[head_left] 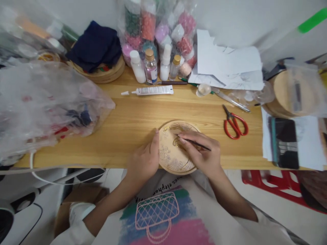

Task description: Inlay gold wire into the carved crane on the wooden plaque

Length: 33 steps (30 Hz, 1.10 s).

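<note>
A round wooden disc (pixel 170 151) with a carved wave pattern and gold lines lies at the near edge of the wooden table (pixel 133 115). My left hand (pixel 144 158) rests against the disc's left rim, fingers curled together and steadying it. My right hand (pixel 203 153) lies over the disc's right side and pinches a thin dark tool (pixel 192 142), perhaps a fine brush or pick. Its tip touches the disc near the upper middle.
Red-handled scissors (pixel 235 125) lie right of the disc. A white glue tube (pixel 153 90), small bottles (pixel 150 66) and bags of coloured beads (pixel 158 30) stand at the back. A large clear plastic bag (pixel 43 102) fills the left; papers (pixel 227 64) and a black phone (pixel 286 143) lie right.
</note>
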Motion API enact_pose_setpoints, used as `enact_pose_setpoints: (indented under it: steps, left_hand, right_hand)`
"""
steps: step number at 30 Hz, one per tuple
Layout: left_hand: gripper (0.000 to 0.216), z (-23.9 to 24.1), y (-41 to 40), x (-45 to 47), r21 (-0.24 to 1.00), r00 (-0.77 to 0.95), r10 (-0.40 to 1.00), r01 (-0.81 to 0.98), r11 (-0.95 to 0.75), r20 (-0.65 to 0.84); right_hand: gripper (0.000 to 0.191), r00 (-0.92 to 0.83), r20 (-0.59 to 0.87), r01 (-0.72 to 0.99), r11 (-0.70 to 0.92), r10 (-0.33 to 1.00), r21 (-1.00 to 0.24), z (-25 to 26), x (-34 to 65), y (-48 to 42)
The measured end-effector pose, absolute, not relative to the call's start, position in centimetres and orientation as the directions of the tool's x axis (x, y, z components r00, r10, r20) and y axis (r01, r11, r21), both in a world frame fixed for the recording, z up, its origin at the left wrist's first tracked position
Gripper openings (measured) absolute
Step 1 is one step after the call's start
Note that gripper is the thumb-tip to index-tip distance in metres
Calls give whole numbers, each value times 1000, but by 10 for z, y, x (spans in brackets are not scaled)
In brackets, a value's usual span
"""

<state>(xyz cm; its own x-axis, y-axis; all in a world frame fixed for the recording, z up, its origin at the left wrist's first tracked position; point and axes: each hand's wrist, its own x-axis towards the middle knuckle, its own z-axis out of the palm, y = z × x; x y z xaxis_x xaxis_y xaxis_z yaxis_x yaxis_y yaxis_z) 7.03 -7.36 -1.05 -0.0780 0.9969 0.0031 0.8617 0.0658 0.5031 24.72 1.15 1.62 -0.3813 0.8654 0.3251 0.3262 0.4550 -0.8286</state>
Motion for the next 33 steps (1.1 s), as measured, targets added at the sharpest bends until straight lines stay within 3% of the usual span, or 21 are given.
enact_pose_setpoints:
  steps: [4, 6, 11, 18, 27, 33]
  left_hand:
    - [45, -12, -73, 70, 171, 102, 940, 971, -165, 327]
    - [47, -11, -71, 71, 102, 141, 912, 976, -194, 384]
    - [49, -7, -68, 71, 121, 145, 910, 971, -206, 387]
    - [34, -6, -69, 71, 104, 161, 926, 973, -208, 343]
    - [45, -4, -68, 71, 124, 145, 936, 973, -193, 322]
    - [37, -4, -68, 71, 122, 143, 937, 974, -191, 320]
  right_hand:
    - [17, -480, 327, 296, 501, 814, -814, 18, 244, 20]
    - [18, -506, 324, 281, 508, 799, -814, 17, 243, 23]
    - [19, -560, 312, 256, 519, 767, -816, 12, 241, 28]
    - [19, -580, 317, 236, 528, 750, -816, 9, 240, 30]
    - [20, -588, 293, 248, 513, 754, -822, 8, 240, 30]
    - [20, -594, 281, 248, 504, 753, -827, 8, 241, 30]
